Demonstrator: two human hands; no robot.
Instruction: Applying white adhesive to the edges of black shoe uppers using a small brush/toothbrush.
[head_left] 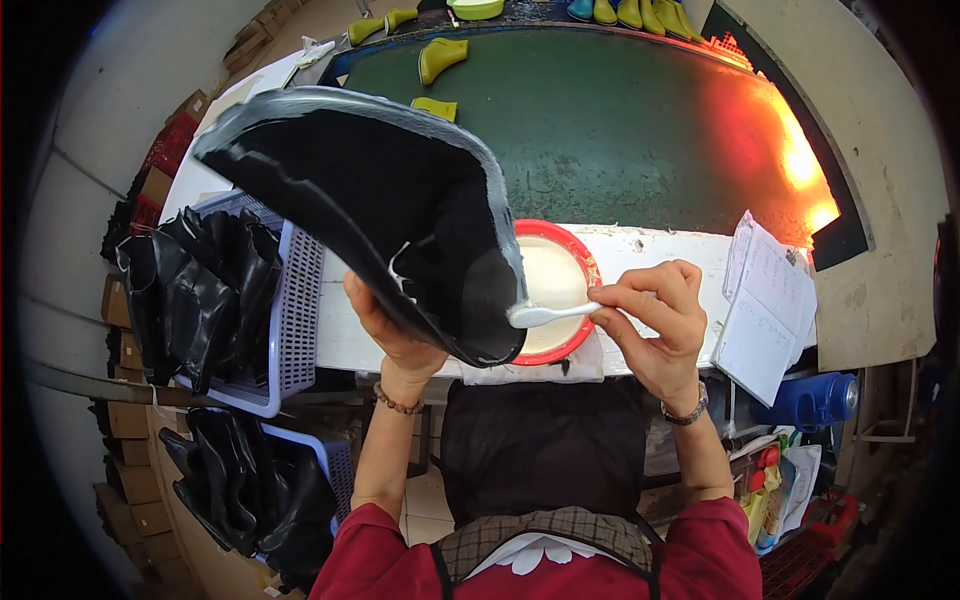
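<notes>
A wide green conveyor belt [600, 120] is seen beyond the desk [640, 250], with several yellow-green boot parts [440, 57] lying on it and an orange glow at its right end. The white desk is placed just in front of the belt.

A large black boot piece [380, 200], edged with a pale grey-white band, is held up over the desk's left part, tilted, with its narrow lower end just beside the bowl. It is gripped from below by the left hand [395, 335], whose fingers are closed around its lower edge.

To the left, a lilac plastic basket [295, 320] filled with black boot pieces [195, 290] is seen, and a second such basket [335, 465] stands lower down.

A clipboard with paper [765, 305] rests on the desk's right end.

A red-rimmed bowl [575, 255] of white glue [550, 280] sits on the desk between the hands.

The right hand [660, 320] is closed on the handle of a white brush [545, 315], whose bristles touch the boot piece's pale edge over the bowl.
</notes>
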